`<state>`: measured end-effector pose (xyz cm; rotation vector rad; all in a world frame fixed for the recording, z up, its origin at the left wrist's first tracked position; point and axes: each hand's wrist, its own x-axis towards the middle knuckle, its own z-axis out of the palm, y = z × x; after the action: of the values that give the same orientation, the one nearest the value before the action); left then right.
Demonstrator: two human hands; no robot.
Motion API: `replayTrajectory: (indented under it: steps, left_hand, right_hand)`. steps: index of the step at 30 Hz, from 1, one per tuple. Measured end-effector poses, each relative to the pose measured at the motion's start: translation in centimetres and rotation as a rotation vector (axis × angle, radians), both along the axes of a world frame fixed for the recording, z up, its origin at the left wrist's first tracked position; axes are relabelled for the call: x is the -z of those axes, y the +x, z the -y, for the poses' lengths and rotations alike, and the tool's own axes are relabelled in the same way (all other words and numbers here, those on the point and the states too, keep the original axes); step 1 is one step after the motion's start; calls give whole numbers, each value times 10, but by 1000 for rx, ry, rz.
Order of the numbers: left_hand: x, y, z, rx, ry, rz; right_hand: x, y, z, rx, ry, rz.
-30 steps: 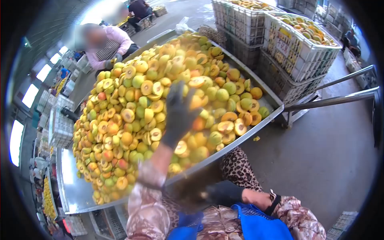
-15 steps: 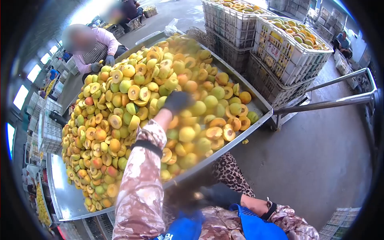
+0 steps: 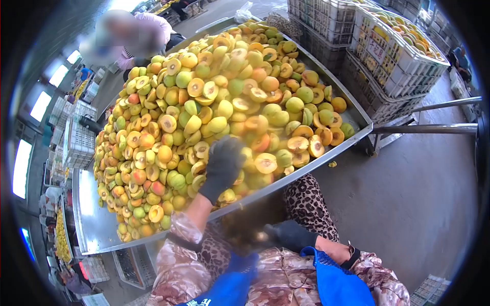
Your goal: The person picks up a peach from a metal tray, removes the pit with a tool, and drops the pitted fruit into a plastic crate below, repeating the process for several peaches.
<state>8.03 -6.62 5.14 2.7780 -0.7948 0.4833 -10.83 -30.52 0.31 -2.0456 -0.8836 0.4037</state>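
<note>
A big heap of halved and whole yellow-orange peaches (image 3: 214,102) fills a long metal tray (image 3: 92,224). My left hand (image 3: 222,166), in a dark glove, lies on the fruit at the near edge of the heap with its fingers curled down; what is under them is hidden. My right hand (image 3: 291,235), also gloved, is low beside my lap below the tray edge. Its fingers point at a blurred spot with a small shiny thing, and I cannot tell whether it holds anything. A blue apron (image 3: 337,285) covers my lap.
White crates of peaches (image 3: 403,61) are stacked at the tray's far right end. Metal rails (image 3: 434,127) jut out beside them over the concrete floor (image 3: 408,204). Another person in a pink top (image 3: 148,30) works at the tray's far side. More crates (image 3: 76,143) stand at the left.
My left hand has drawn back from higher on the heap to its near edge. My right hand has come more into view by my lap.
</note>
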Motion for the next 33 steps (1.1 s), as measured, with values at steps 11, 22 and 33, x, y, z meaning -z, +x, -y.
replayTrajectory:
  steps: [11,22,33]
  left_hand:
    - [46,157,134,24,39,-293]
    - [31,142,42,207,-701,-343]
    - [-62,-96,29,297,-952,-573]
  right_hand:
    - [-36,1,31,126,-104,-16]
    - [-57,3,48,453,414,-355]
    - [-79,68,3,540,1179,-1363]
